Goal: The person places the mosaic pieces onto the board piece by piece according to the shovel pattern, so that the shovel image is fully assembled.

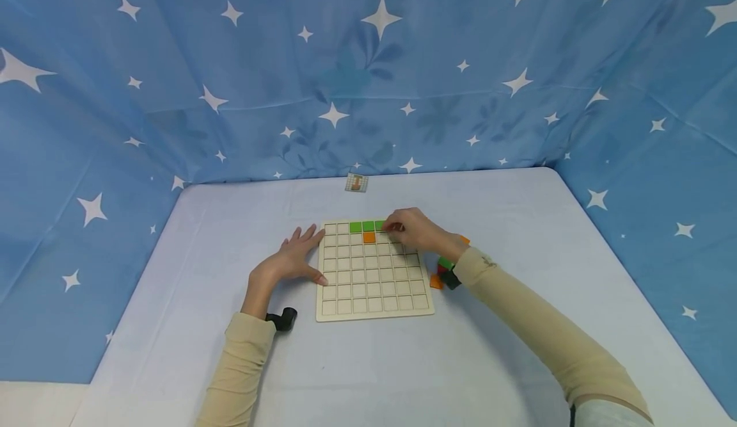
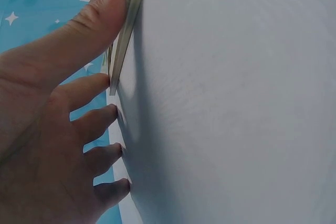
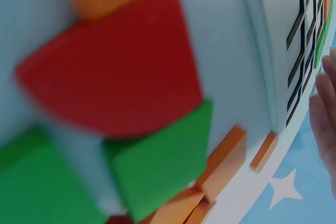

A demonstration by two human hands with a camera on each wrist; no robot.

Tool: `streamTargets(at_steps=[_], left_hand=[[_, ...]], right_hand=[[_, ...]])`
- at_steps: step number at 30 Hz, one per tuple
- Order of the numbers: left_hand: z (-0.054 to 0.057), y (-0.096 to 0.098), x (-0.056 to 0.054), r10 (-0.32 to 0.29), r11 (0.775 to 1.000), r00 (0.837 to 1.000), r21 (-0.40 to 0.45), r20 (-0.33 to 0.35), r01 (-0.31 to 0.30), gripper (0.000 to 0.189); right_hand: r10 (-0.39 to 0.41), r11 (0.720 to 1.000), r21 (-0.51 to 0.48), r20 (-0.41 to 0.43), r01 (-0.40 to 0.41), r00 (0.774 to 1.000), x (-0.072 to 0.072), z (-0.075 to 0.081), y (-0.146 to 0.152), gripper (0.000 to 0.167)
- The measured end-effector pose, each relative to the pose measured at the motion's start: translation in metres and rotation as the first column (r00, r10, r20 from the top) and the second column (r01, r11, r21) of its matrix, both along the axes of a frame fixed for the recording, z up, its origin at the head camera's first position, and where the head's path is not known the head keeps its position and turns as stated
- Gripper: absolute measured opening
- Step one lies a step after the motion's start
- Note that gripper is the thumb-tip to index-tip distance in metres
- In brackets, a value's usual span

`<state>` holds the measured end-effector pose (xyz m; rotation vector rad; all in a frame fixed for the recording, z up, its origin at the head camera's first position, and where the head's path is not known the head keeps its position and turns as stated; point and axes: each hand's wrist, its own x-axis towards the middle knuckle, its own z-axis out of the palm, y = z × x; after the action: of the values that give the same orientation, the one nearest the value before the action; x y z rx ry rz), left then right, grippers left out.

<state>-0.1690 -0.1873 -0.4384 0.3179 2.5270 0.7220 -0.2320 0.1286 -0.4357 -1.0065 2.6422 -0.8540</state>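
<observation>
A pale square grid board [image 1: 359,289] lies on the table. In its far row sit green tiles [image 1: 368,226], with an orange tile [image 1: 369,237] just below them. My left hand [image 1: 292,257] spreads its fingers at the board's left side; its thumb touches the edge, also seen in the left wrist view. At the far row, my right hand [image 1: 416,230] has its fingertips bent together, pinching the rightmost visible green tile [image 1: 379,225], which they partly cover. In the right wrist view, only the fingers [image 3: 324,121] show at the right border.
Right of the board, partly under my right forearm, lie loose pieces: an orange tile [image 1: 436,281], a green piece [image 1: 446,263] and a red piece [image 3: 121,72]. A small patterned card [image 1: 356,182] lies at the table's far edge. A blue starry curtain [image 1: 368,94] encloses the table.
</observation>
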Motion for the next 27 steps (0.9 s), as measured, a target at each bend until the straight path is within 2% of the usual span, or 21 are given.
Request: streamTargets(at_steps=[14, 21, 27], left_hand=[[0.001, 0.001, 0.0, 0.0, 1.0, 1.0, -0.012, 0.0, 0.0, 0.117], [0.001, -0.001, 0.0, 0.004, 1.0, 1.0, -0.003, -0.004, -0.004, 0.117], [0.0, 0.0, -0.001, 0.001, 1.0, 1.0, -0.002, -0.004, -0.001, 0.118]], right_hand=[[-0.151, 0.985, 0.085, -0.007, 0.151, 0.989, -0.004, 0.0, 0.038, 0.023], [-0.178, 0.981, 0.077, -0.002, 0.178, 0.984, -0.007, -0.001, 0.048, 0.024], [-0.207, 0.973, 0.112, 0.012, 0.204, 0.978, -0.012, -0.004, 0.056, 0.029]])
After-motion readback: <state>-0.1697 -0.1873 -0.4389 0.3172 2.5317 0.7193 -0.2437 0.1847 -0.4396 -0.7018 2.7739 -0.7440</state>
